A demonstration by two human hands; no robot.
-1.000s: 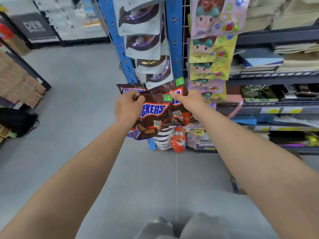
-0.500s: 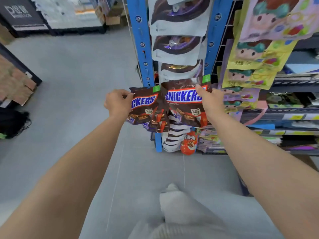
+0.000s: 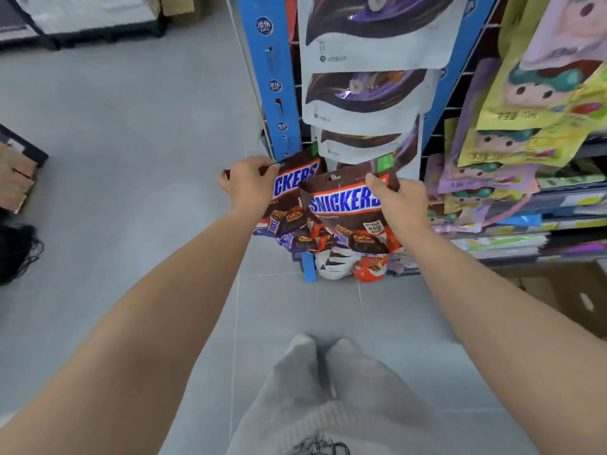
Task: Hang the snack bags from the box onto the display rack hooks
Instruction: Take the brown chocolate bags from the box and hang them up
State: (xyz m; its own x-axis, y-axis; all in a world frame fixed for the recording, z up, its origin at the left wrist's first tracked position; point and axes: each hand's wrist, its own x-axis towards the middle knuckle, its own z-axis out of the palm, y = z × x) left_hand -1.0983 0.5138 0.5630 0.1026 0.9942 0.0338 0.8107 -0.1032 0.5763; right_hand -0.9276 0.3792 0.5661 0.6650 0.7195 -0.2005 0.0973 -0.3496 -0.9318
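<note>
- While both hands are raised before the blue upright (image 3: 276, 93) of the display rack, each grips a Snickers bag by its top edge
- The left hand (image 3: 249, 187) has its fingers curled round the top left corner of the rear Snickers bag (image 3: 294, 188), which lies right in front of the upright's lower part
- The right hand (image 3: 399, 205) pinches the top right corner of the front Snickers bag (image 3: 345, 221), just right of the upright and overlapping the rear bag
- Each bag is glossy dark brown, with the blue brand name on a white, red-edged band, cut bars pictured lower down and a green tab at a top corner; the front one shows a hang hole in its top strip
- Two Snickers bags can be counted by their logos; whether more lie behind cannot be told
- Three white-and-dark pouches (image 3: 368, 54) hang in a column right of the upright, above the bags
- One cardboard box (image 3: 578, 300) sits on the floor well right of the upright's foot
</note>
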